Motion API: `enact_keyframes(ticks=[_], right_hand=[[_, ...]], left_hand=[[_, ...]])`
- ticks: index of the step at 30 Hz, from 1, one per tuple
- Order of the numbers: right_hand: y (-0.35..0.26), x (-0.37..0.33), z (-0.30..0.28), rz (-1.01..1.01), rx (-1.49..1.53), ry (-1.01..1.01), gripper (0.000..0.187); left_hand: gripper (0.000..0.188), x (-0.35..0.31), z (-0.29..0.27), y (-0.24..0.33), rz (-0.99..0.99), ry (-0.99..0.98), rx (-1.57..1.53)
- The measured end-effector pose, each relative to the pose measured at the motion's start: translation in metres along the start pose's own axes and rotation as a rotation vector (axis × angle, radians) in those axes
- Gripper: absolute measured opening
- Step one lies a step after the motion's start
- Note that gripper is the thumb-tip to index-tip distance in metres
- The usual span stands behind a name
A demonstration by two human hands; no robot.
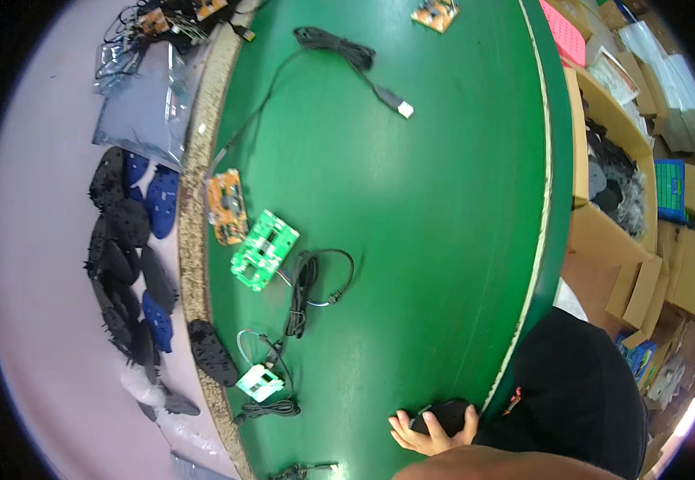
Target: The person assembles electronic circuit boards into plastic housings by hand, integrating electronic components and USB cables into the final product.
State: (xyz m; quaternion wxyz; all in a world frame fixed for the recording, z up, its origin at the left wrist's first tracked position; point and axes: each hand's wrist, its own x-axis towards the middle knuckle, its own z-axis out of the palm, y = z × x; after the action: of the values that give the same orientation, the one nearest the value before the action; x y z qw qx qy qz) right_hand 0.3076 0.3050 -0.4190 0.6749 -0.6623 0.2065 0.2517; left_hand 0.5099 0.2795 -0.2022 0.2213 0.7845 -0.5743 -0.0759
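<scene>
At the bottom right of the green bench, my left hand (435,438) is closed around a black rounded mouse shell (448,415). Its fingers lie over the left side and the thumb is at the right. The palm and the shell's underside are hidden. My right hand does not show. Left of the hand lies a small pale green circuit board (260,383) with a black cable (271,409). Farther up is a larger green circuit board (265,250), wired to a coiled black cable (302,292). A black oval shell (212,353) rests against the bench's left ledge.
An orange circuit board (227,206) with a USB cable (335,46) lies up the bench (411,200). Black shells (115,268) and blue shells (162,200) are heaped beyond the ledge (194,240). Right of the bench stands an open carton (578,144); black-clothed legs (579,384) are near the edge.
</scene>
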Motion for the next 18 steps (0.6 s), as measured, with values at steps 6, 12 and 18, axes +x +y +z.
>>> enact_keyframes(ticks=[6, 12, 18], right_hand=[[-0.021, 0.024, 0.046, 0.044, -0.136, -0.054, 0.035], [-0.091, 0.081, 0.042, 0.062, -0.414, -0.060, 0.039], [-0.143, 0.134, 0.011, 0.036, -0.528, 0.012, 0.042]], left_hand=[[0.089, 0.006, -0.008, 0.011, 0.050, -0.094, -0.035], [0.083, 0.011, -0.008, 0.000, 0.002, -0.117, -0.015], [0.085, 0.021, -0.003, 0.016, 0.058, -0.101, 0.017]])
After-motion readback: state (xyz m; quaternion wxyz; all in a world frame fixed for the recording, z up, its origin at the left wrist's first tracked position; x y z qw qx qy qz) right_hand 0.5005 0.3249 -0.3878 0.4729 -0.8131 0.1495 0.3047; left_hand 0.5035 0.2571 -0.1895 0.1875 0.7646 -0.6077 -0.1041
